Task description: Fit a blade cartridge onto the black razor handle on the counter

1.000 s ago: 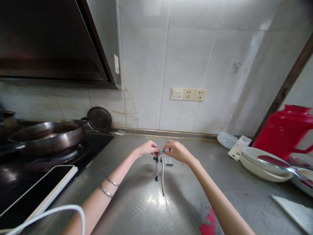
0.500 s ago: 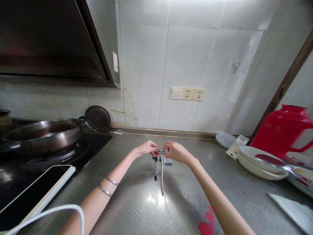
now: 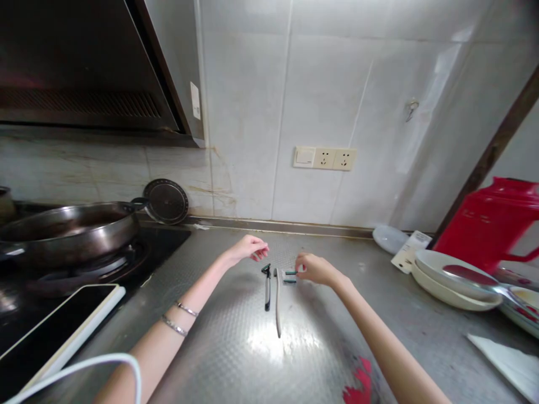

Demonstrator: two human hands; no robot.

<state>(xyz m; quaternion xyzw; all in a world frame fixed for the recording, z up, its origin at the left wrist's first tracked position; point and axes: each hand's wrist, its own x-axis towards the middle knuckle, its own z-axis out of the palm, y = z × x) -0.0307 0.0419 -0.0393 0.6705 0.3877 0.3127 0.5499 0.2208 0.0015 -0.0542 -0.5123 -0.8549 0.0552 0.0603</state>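
Note:
On the metal counter lies a black razor [image 3: 268, 289] with a green-edged head. Beside it is a slim grey handle [image 3: 278, 308], its top end near a small clear piece with a narrow green strip [image 3: 289, 281]. My right hand [image 3: 315, 268] is closed, its fingertips pinching a thin green razor cartridge [image 3: 291, 273] low over the clear piece; whether the cartridge touches it I cannot tell. My left hand [image 3: 249, 248] hovers above and left of the razor head, fingers loosely bent and apart, with nothing in them.
To the left are a steel pan [image 3: 71, 230] on the stove and a phone [image 3: 63, 331] with a white cable [image 3: 122, 358]. Stacked dishes [image 3: 450, 280] and a red thermos jug [image 3: 484, 224] stand at right. A tiled wall [image 3: 244, 112] rises behind the counter.
My hands have moved apart. The left has let go of the green cartridge and lifted slightly left; the right has carried it right and down toward the clear piece.

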